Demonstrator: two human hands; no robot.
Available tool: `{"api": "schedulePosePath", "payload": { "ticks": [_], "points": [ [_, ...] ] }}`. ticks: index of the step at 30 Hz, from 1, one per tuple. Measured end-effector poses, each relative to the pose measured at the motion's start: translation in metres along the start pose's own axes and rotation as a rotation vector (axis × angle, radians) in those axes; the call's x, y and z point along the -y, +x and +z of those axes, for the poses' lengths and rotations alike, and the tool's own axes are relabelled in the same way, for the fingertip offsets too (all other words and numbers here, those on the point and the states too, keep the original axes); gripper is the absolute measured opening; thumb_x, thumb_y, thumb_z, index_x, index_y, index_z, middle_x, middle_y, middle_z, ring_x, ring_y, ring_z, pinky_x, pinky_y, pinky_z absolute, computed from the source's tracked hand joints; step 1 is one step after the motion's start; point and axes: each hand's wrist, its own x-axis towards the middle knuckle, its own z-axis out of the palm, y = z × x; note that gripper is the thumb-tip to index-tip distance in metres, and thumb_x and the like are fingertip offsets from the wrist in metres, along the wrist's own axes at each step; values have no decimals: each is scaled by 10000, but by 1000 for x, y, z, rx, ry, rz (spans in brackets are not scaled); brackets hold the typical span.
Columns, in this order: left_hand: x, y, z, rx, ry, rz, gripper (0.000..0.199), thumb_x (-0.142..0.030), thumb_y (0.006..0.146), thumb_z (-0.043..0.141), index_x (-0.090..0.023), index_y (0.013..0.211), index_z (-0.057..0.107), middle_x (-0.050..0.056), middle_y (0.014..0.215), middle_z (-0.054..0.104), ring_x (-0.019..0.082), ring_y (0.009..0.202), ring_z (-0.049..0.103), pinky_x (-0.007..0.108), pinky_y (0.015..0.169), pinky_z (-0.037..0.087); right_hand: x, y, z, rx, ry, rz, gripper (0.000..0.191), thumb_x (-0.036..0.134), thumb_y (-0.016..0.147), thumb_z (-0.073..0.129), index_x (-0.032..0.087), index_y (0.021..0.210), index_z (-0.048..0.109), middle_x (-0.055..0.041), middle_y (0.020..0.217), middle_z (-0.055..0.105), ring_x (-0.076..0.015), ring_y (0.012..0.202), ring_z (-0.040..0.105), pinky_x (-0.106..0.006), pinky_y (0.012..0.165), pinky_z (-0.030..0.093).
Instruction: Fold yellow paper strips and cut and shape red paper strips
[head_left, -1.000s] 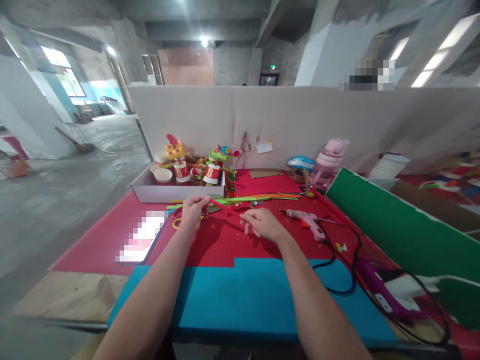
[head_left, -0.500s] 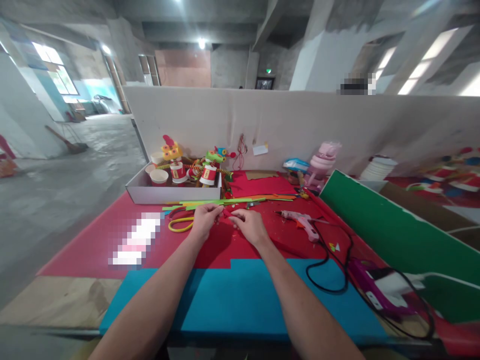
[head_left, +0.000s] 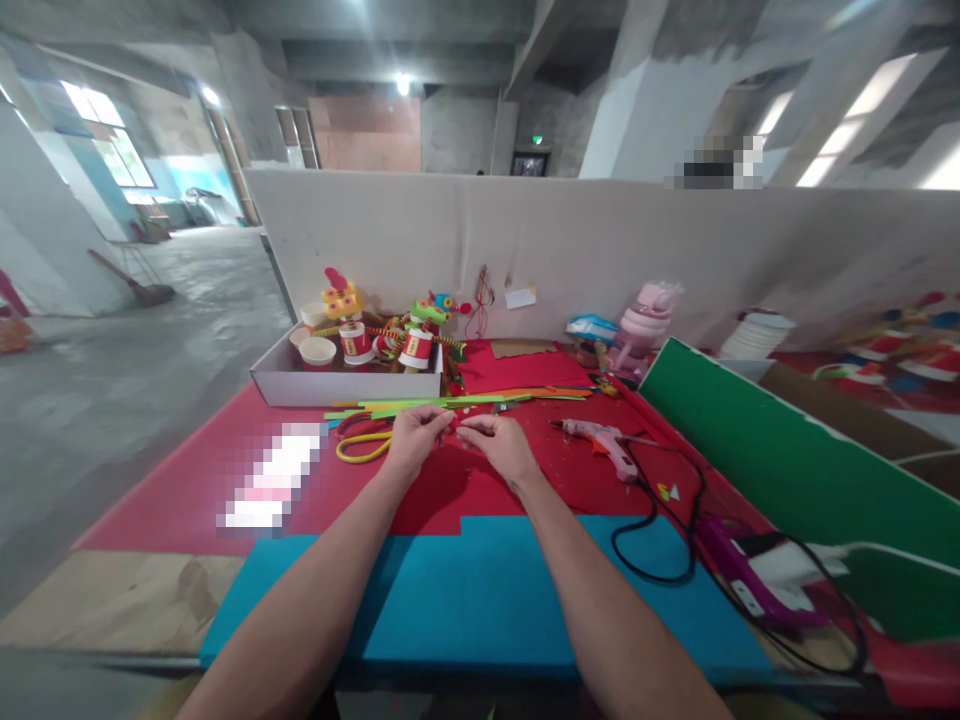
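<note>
My left hand (head_left: pixel 417 440) and my right hand (head_left: pixel 502 448) meet over the red table cover, thumbs and forefingers pinched, their tips almost touching. Between them is a small red piece (head_left: pixel 455 425), barely distinguishable from the red behind it; its exact shape is hidden by the fingers. Scissors with yellow handles (head_left: pixel 363 448) lie just left of my left hand. Behind both hands stretch thin green, yellow and orange paper strips (head_left: pixel 480 400). A pink glue gun (head_left: pixel 604 445) rests on its side to the right of my right hand.
A white box (head_left: pixel 345 388) at the back left holds paper cups and colourful paper-cup figures (head_left: pixel 356 340). Blue sheet (head_left: pixel 465 600) covers the front edge. On the right are a green panel (head_left: pixel 787 470), a purple power strip (head_left: pixel 739 570), a black cable (head_left: pixel 652 580) and a pink bottle (head_left: pixel 645 325).
The red piece showed clearly between my fingertips before and is now mostly hidden. My left hand has shifted slightly right; the fingers of my right hand are a little straighter.
</note>
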Motion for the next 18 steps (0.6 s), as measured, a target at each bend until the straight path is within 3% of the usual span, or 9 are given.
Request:
{"api": "schedulePosePath", "payload": {
  "ticks": [7, 13, 18],
  "points": [
    [-2, -2, 3, 35, -58, -9, 267, -393, 655, 747, -136, 625, 681, -9, 506, 557, 85, 472, 463, 228, 481, 368, -1, 0, 1, 9, 26, 6, 280, 440, 720, 666, 164, 762, 694, -25, 673, 703, -146, 608, 629, -277, 646, 510],
    [-2, 3, -5, -40, -113, -57, 255, -363, 622, 783, -129, 674, 695, -8, 536, 595, 73, 461, 475, 219, 485, 365, -1, 0, -1, 20, -74, -26, 225, 377, 746, 638, 161, 775, 692, -35, 696, 711, -148, 614, 628, -276, 651, 504],
    [1, 1, -5, 99, -201, -214, 288, -352, 575, 829, -119, 633, 670, -7, 527, 586, 69, 481, 492, 205, 497, 363, -4, 0, 0, 10, -87, -43, 237, 388, 780, 607, 165, 766, 687, -40, 697, 712, -149, 614, 633, -271, 644, 510]
  ]
}}
